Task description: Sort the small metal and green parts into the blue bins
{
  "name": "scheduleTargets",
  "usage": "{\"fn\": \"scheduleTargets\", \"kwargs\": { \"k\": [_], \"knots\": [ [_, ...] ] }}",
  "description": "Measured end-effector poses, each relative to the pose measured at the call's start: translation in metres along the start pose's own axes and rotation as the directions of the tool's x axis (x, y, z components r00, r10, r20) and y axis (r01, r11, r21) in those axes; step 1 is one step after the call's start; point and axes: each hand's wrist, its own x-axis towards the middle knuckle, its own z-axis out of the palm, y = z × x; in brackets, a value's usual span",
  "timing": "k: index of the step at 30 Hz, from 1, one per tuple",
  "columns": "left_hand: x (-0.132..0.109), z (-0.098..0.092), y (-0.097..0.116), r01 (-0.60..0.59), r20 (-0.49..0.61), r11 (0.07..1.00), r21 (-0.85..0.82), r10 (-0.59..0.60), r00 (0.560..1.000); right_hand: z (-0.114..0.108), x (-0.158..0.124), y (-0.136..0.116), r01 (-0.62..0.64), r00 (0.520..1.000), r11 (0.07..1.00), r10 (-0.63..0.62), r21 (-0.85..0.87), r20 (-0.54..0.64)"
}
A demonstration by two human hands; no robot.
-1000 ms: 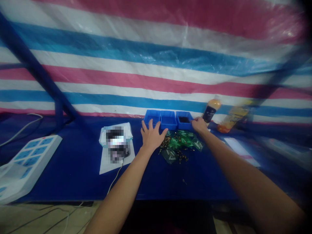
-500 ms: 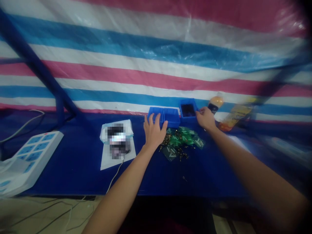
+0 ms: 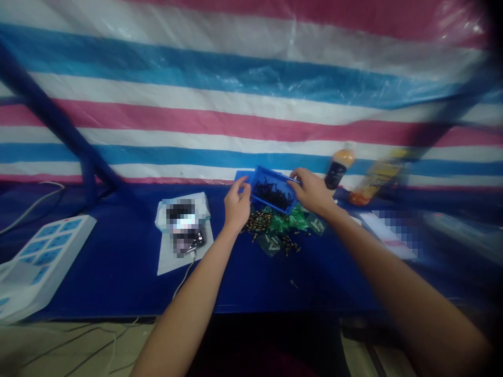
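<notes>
My right hand (image 3: 312,192) grips the right edge of a small blue bin (image 3: 292,210) and holds it tilted. Dark screw-like pieces (image 3: 273,193) lie inside. Beside the bin's left edge is my left hand (image 3: 238,205), its fingers bent and apart; whether it touches the bin I cannot tell. Another blue bin (image 3: 242,174) is mostly hidden behind them. Below the held bin lie a heap of brass-coloured small parts (image 3: 259,222), green packets (image 3: 288,222) and a clear packet with pale pieces (image 3: 270,244).
To the left, a phone (image 3: 188,241) with a cable rests on white paper (image 3: 167,262), near a white power strip (image 3: 65,256). Two bottles, one dark-labelled (image 3: 337,170) and one yellow (image 3: 373,180), stand at the right, with a paper sheet (image 3: 387,235) closer. Striped sheeting hangs behind.
My right hand has lifted the bin of dark pieces and brought it left, in front of the other blue bin. My left hand has drawn off that bin and shifted slightly left.
</notes>
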Motion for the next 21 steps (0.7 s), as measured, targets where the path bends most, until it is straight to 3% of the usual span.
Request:
{"fn": "scheduleTargets", "kwargs": {
  "k": [3, 6, 12, 17, 21],
  "knots": [
    [0.001, 0.0, -0.003, 0.039, -0.007, 0.999, -0.01, -0.039, 0.999, 0.004, -0.001, -0.003, 0.0, 1.0, 0.998, 0.001, 0.055, -0.025],
    [-0.001, 0.003, -0.007, 0.07, -0.009, 0.997, -0.043, -0.07, 0.998, 0.011, -0.003, -0.004, -0.001, 0.992, 0.994, 0.015, 0.111, -0.127],
    [-0.006, 0.006, -0.011, 0.051, 0.031, 0.991, -0.121, -0.047, 0.998, 0.032, -0.01, -0.009, -0.004, 0.974, 0.93, 0.087, 0.366, -0.211],
    [-0.011, 0.0, -0.009, 0.014, -0.006, 0.999, 0.045, -0.013, 1.0, 0.063, -0.013, -0.011, -0.069, 0.873, 0.781, 0.348, 0.62, -0.342],
    [-0.018, -0.001, -0.005, -0.035, -0.063, 0.971, 0.236, 0.052, 0.997, 0.076, -0.015, -0.015, -0.02, 0.802, 0.785, 0.382, 0.619, -0.459]
  ]
}}
